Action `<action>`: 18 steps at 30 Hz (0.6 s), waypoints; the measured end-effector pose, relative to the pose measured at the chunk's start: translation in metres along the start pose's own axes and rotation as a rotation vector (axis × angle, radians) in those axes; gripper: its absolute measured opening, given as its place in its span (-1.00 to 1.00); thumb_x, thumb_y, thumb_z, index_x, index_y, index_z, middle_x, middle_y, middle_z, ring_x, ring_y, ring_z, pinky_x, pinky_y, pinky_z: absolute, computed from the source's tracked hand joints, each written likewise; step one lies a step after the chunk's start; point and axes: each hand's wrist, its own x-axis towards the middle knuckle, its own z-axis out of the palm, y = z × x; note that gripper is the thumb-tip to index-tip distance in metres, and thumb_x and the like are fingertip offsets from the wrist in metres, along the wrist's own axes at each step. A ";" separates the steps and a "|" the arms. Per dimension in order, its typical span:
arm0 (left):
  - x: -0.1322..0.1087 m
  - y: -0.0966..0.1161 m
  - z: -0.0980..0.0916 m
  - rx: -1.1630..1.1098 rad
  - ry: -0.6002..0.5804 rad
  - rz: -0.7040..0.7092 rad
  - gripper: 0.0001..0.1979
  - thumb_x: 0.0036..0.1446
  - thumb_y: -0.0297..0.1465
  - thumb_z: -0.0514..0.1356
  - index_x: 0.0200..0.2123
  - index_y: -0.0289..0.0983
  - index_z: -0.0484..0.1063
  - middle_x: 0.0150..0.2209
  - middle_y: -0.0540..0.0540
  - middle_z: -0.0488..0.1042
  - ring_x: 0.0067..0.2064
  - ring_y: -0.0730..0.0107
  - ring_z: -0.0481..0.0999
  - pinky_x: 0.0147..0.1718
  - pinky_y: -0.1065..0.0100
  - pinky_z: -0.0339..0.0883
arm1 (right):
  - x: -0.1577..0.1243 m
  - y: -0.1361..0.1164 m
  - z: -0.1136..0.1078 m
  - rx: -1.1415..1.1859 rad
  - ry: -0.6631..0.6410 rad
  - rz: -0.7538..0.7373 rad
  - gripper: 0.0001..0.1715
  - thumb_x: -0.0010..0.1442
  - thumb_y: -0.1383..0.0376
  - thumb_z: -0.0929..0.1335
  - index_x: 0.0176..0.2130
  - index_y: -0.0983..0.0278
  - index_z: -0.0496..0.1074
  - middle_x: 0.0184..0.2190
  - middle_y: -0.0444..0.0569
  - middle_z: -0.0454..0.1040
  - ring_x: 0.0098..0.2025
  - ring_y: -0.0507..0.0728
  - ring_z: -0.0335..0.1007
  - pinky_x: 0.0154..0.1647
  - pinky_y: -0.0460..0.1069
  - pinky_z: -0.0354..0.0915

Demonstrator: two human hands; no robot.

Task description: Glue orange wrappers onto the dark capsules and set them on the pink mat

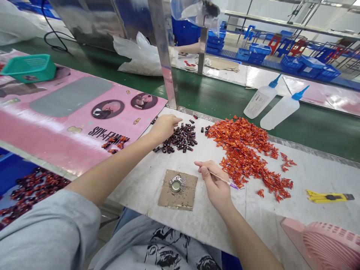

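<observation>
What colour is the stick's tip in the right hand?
The stick has a purple tip, in the head view.

Left hand (164,128) beside dark pieces (181,138), right hand (215,183) holding thin stick (233,185), orange heap (242,153)

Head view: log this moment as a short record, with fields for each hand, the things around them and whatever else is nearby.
Left hand: bare left hand, open, fingertips beside a heap of small dark red pieces
Right hand: bare right hand, pinching a thin stick with a purple tip
Things: brown cardboard square bearing a round metal disc amid glitter; heap of shiny orange-red wrapped pieces
Rest: two white squeeze bottles with blue nozzles; yellow utility knife; person in a blue sleeve
</observation>
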 end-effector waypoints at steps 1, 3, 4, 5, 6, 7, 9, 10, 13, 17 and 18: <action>-0.015 0.003 -0.007 -0.032 0.044 -0.028 -0.62 0.22 -0.41 0.07 0.01 -0.35 0.58 -0.10 -0.26 0.64 -0.04 -0.01 0.59 0.04 0.05 0.42 | 0.000 0.000 0.000 0.003 -0.003 0.011 -0.66 0.29 0.12 0.33 -0.35 0.24 0.60 -0.44 -0.04 0.53 -0.41 0.04 0.38 -0.39 -0.06 0.31; -0.049 0.011 -0.017 -0.138 0.127 -0.085 -0.62 0.22 -0.34 0.10 0.00 -0.34 0.58 -0.11 -0.24 0.66 -0.09 0.05 0.61 0.00 0.09 0.47 | -0.001 0.000 0.003 0.042 -0.022 0.089 -0.68 0.25 0.09 0.36 -0.33 0.24 0.59 -0.44 -0.05 0.54 -0.42 0.05 0.39 -0.39 -0.05 0.32; -0.067 0.016 -0.020 -0.373 0.178 -0.159 -0.66 0.15 -0.28 0.21 -0.09 -0.32 0.62 -0.16 -0.22 0.67 -0.13 0.06 0.63 -0.04 0.11 0.50 | -0.002 0.000 0.005 0.074 -0.033 0.147 -0.69 0.22 0.07 0.38 -0.32 0.24 0.58 -0.46 -0.06 0.54 -0.44 0.05 0.39 -0.41 -0.06 0.33; -0.086 0.021 -0.022 -0.601 0.222 -0.233 -0.69 0.05 -0.24 0.32 -0.18 -0.30 0.65 -0.23 -0.20 0.68 -0.18 0.08 0.64 -0.09 0.13 0.52 | -0.003 0.001 0.008 0.108 -0.041 0.206 -0.68 0.18 0.04 0.41 -0.32 0.24 0.56 -0.48 -0.07 0.54 -0.46 0.05 0.39 -0.42 -0.06 0.33; -0.103 0.026 -0.021 -0.795 0.258 -0.300 -0.69 -0.05 -0.23 0.41 -0.25 -0.28 0.66 -0.28 -0.17 0.67 -0.22 0.12 0.64 -0.12 0.16 0.54 | -0.005 0.002 0.011 0.138 -0.045 0.258 -0.67 0.15 0.02 0.43 -0.33 0.24 0.53 -0.50 -0.08 0.54 -0.47 0.05 0.40 -0.43 -0.06 0.34; -0.120 0.032 -0.019 -0.954 0.286 -0.356 -0.70 -0.13 -0.23 0.47 -0.31 -0.27 0.67 -0.35 -0.13 0.66 -0.26 0.17 0.64 -0.17 0.20 0.55 | -0.006 0.002 0.015 0.157 -0.047 0.296 -0.65 0.12 0.01 0.44 -0.36 0.24 0.51 -0.50 -0.08 0.54 -0.48 0.06 0.41 -0.43 -0.05 0.36; -0.148 0.041 -0.012 -1.209 0.311 -0.478 -0.67 -0.26 -0.25 0.54 -0.37 -0.24 0.67 -0.45 -0.06 0.63 -0.34 0.28 0.63 -0.27 0.29 0.56 | -0.010 0.004 0.024 0.154 -0.061 0.335 -0.63 0.11 -0.01 0.44 -0.42 0.24 0.47 -0.51 -0.06 0.55 -0.46 0.08 0.44 -0.40 -0.04 0.38; -0.160 0.045 -0.007 -1.304 0.305 -0.537 -0.64 -0.30 -0.27 0.56 -0.36 -0.23 0.67 -0.47 -0.03 0.62 -0.38 0.33 0.63 -0.33 0.34 0.56 | -0.012 0.004 0.029 0.133 -0.075 0.337 -0.63 0.12 -0.01 0.43 -0.44 0.24 0.45 -0.51 -0.05 0.56 -0.45 0.09 0.46 -0.38 -0.03 0.39; -0.182 0.052 0.006 -1.476 0.268 -0.683 -0.61 -0.37 -0.28 0.60 -0.36 -0.22 0.68 -0.45 -0.04 0.64 -0.46 0.40 0.62 -0.44 0.43 0.53 | -0.017 0.006 0.038 0.038 -0.112 0.299 -0.64 0.17 0.03 0.39 -0.47 0.23 0.43 -0.52 -0.05 0.56 -0.43 0.10 0.47 -0.36 -0.03 0.39; -0.194 0.054 0.014 -1.597 0.262 -0.714 -0.66 -0.37 -0.30 0.60 -0.44 -0.24 0.67 -0.42 -0.07 0.67 -0.41 0.37 0.65 -0.39 0.44 0.56 | -0.020 0.007 0.043 -0.113 -0.159 0.195 -0.71 0.22 0.14 0.33 -0.47 0.22 0.41 -0.54 -0.08 0.53 -0.46 0.09 0.45 -0.39 -0.04 0.35; -0.196 0.054 0.014 -1.625 0.256 -0.702 -0.67 -0.35 -0.30 0.60 -0.43 -0.23 0.68 -0.41 -0.06 0.67 -0.40 0.36 0.66 -0.38 0.44 0.56 | -0.020 0.007 0.043 -0.156 -0.171 0.163 -0.72 0.23 0.17 0.32 -0.47 0.22 0.40 -0.55 -0.09 0.51 -0.47 0.08 0.44 -0.40 -0.05 0.33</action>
